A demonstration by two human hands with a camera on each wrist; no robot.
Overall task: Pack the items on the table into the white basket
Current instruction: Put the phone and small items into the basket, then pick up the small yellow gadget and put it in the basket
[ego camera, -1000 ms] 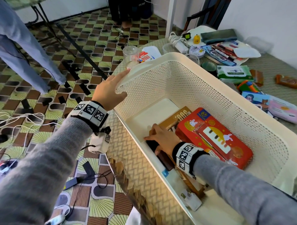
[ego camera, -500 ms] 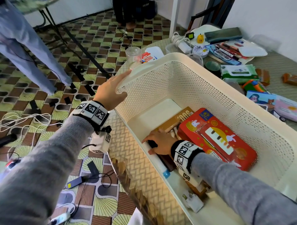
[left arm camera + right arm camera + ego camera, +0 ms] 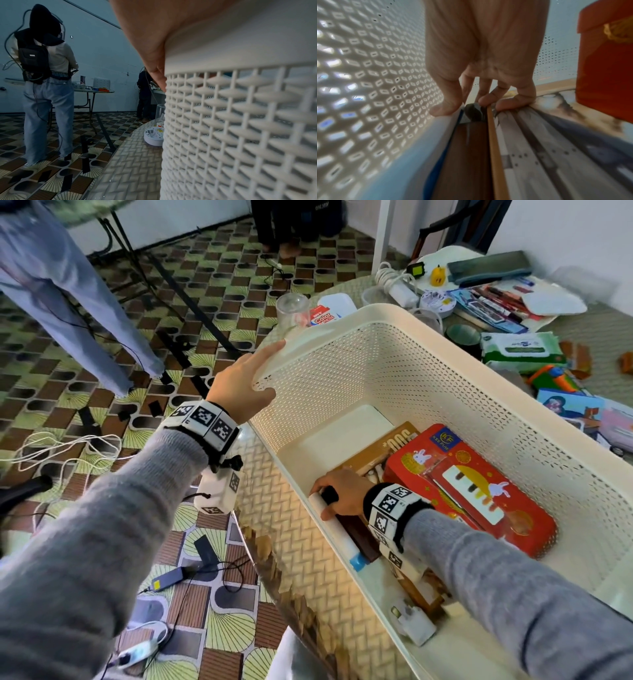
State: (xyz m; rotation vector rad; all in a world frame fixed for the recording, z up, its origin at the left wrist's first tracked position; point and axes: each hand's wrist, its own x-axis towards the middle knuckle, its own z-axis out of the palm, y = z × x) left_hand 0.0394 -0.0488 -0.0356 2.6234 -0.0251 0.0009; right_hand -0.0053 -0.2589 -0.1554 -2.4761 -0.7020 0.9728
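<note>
woven-top table (image 3: 308,559), patterned floor beyond. left hand (image 3: 239,392) keeps its grip on the white basket (image 3: 428,392) rim. right hand (image 3: 342,496), grip closed on a white roll (image 3: 337,529), has slid it against the basket's near wall; placement nearly done.

In the basket (image 3: 428,344), a box (image 3: 479,491) lies right of a roll (image 3: 339,534) along the left wall.

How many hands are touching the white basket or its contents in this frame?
2. The left hand grips the white basket at its far-left rim corner; the right hand is inside, low against the near wall, fingers on the items stacked there.
</note>
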